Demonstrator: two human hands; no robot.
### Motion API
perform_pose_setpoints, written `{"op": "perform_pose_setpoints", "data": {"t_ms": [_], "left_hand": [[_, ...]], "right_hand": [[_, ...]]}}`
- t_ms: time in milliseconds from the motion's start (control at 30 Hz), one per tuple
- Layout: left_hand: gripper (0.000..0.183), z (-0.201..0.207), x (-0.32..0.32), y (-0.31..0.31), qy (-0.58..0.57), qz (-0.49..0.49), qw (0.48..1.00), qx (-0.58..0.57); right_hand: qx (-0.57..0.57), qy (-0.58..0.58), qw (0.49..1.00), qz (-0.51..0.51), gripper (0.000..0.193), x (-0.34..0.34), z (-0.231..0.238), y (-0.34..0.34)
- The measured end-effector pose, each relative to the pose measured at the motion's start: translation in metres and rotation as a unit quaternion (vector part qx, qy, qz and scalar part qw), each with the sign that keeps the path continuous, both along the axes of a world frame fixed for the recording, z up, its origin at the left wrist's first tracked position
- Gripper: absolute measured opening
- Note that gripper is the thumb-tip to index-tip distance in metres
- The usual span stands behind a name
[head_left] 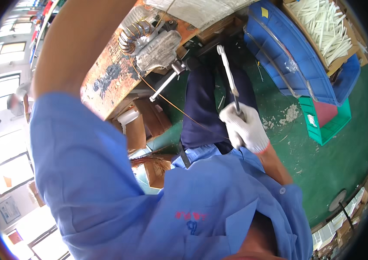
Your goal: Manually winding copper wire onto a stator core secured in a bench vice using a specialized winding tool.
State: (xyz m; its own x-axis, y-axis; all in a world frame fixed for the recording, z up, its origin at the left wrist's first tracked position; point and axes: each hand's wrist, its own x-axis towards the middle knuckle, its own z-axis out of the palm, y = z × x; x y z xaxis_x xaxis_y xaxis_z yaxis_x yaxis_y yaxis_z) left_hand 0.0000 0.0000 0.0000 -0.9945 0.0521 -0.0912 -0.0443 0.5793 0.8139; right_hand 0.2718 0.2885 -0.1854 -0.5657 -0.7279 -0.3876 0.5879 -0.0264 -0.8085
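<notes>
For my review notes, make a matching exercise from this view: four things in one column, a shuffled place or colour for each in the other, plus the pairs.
1. Dark-handled tool
2. White strips
3. Wire coil
4. Floor

A. In an open cardboard box
B. Green
C. In the gloved right hand
D. At the workbench

Pairs: 1-C, 2-A, 3-D, 4-B

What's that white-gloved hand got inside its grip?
The right hand is closed around the dark handle of a long, pale tool with a rounded head. The part wrapped by the fingers is covered, and so is the palm.
</notes>
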Motion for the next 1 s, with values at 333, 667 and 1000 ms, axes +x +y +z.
{"op": "perform_pose_setpoints", "data": {"t_ms": [333,667,1000], "left_hand": [[0.044,0.03,0.183,-0.038,-0.066,-0.122,0.979,-0.151],[0.048,0.062,0.21,-0.087,-0.127,-0.092,0.967,-0.202],[0.044,0.031,0.258,-0.122,-0.089,-0.072,0.987,-0.109]], "right_hand": [[-0.34,-0.259,0.896,-0.123,0.02,0.037,-0.018,-0.193],[-0.302,-0.126,0.939,-0.104,0.03,0.03,-0.01,-0.209],[-0.338,-0.096,0.934,0.065,0.012,0.002,-0.054,-0.186]]}}
